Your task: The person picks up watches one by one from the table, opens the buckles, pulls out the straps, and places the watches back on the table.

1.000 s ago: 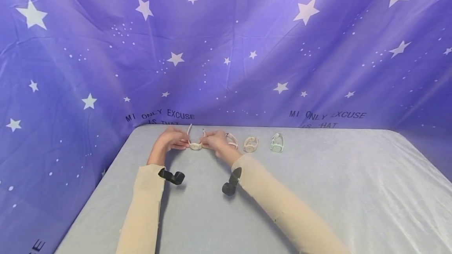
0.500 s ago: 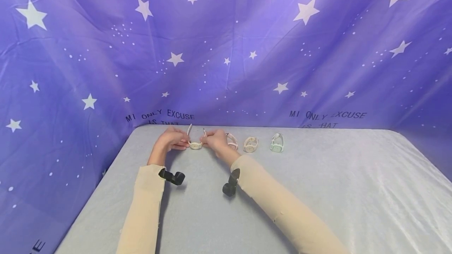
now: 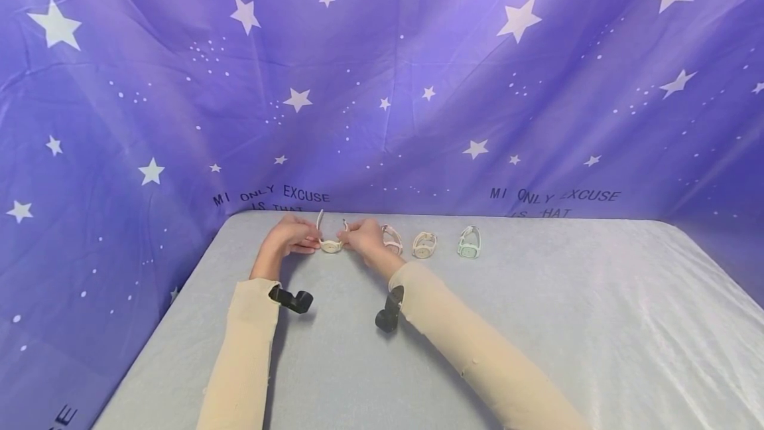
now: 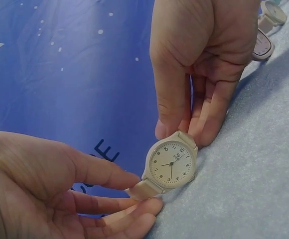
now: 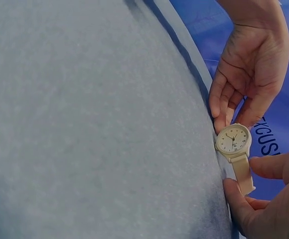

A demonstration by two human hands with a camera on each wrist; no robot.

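A cream wristwatch (image 3: 331, 246) with a round dial stands at the far left of the table, its unbuckled strap ends pointing up. In the left wrist view, the watch (image 4: 172, 163) shows its numbered face. My left hand (image 3: 292, 234) pinches the strap on the left side of the case, thumb and fingers on either side of it. From the right, my right hand (image 3: 365, 239) pinches the other strap half, seen also in the right wrist view, where the strap (image 5: 241, 172) runs between the right fingers (image 5: 239, 199). Both hands are close over the cloth.
Right of my right hand stand a pink watch (image 3: 391, 244), a beige watch (image 3: 424, 245) and a light green watch (image 3: 469, 244), all with looped straps. A grey velvety cloth covers the table (image 3: 537, 324). Behind hangs a purple star-printed curtain (image 3: 382, 52).
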